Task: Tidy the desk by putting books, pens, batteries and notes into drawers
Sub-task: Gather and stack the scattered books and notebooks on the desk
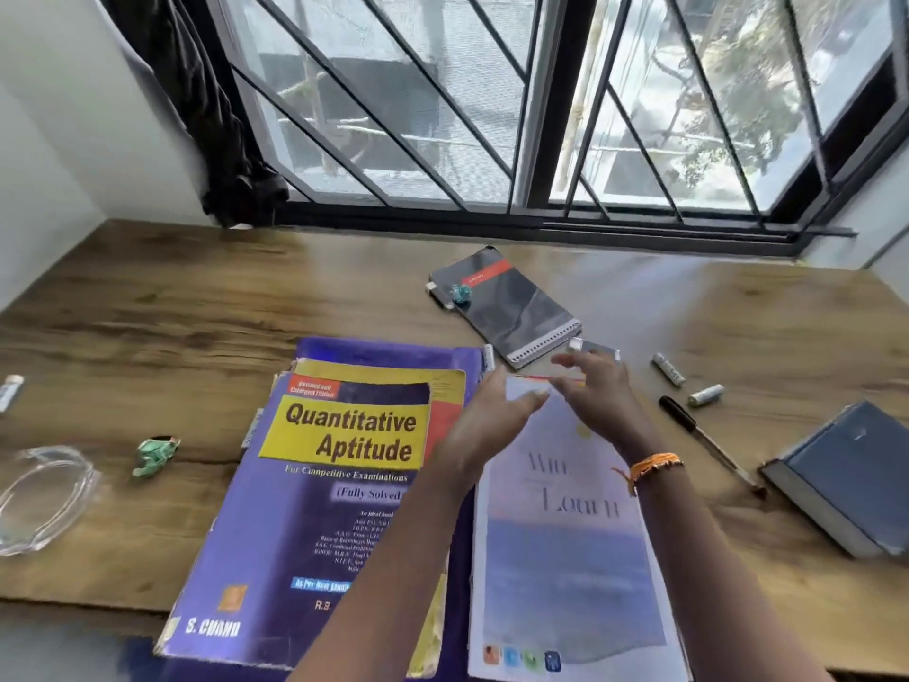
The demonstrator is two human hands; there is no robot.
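Note:
A purple "Quantitative Aptitude" book (315, 489) lies on the wooden desk (172, 297), stacked on another purple book. Beside it on the right lies a pale book with a sea picture (565, 558). My left hand (492, 415) hovers over that pale book's far edge, fingers spread and holding nothing. Just right of it, my right hand (597, 391) is also over the far edge with relaxed fingers. A dark spiral notebook (511, 302) lies beyond them. Two batteries (668, 369) (706, 395) and a black pen (708, 443) lie to the right.
A thick blue-grey book (846, 479) sits at the right edge. A crumpled green note (153, 455) and a clear plastic piece (44, 494) lie at left. Another small crumpled note (461, 292) rests on the notebook. The barred window (492, 115) runs behind the desk.

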